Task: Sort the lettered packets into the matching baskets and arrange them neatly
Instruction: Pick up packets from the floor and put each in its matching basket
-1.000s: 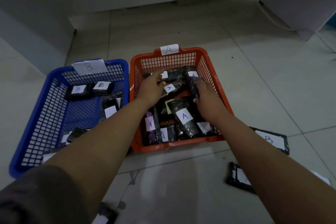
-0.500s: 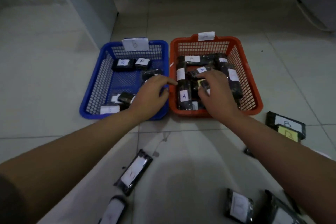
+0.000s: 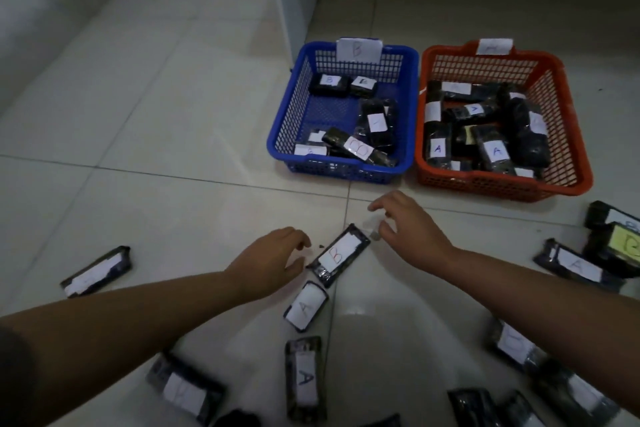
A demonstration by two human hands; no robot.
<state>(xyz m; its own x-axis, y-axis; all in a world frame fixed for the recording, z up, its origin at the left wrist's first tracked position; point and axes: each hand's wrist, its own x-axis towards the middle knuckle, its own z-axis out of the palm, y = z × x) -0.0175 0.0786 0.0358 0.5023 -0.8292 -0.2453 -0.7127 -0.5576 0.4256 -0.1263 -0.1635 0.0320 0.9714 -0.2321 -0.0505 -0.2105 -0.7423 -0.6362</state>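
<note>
Packet B (image 3: 337,255) lies between both hands — left hand (image 3: 266,262), right hand (image 3: 410,230) — ungripped.

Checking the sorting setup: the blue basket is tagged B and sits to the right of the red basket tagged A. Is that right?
Not quite. In the head view the blue basket, tagged B, sits to the left of the red basket, not the right. The rest holds.

Blue basket (image 3: 281,135), tagged B, holds several black B-labelled packets lying loose. Red basket (image 3: 571,135) just beside it, tag blurred, holds crowded A-labelled packets. On the floor, a black packet labelled B (image 3: 338,254) lies flat, angled; packet labelled A (image 3: 306,309) just below it
</note>
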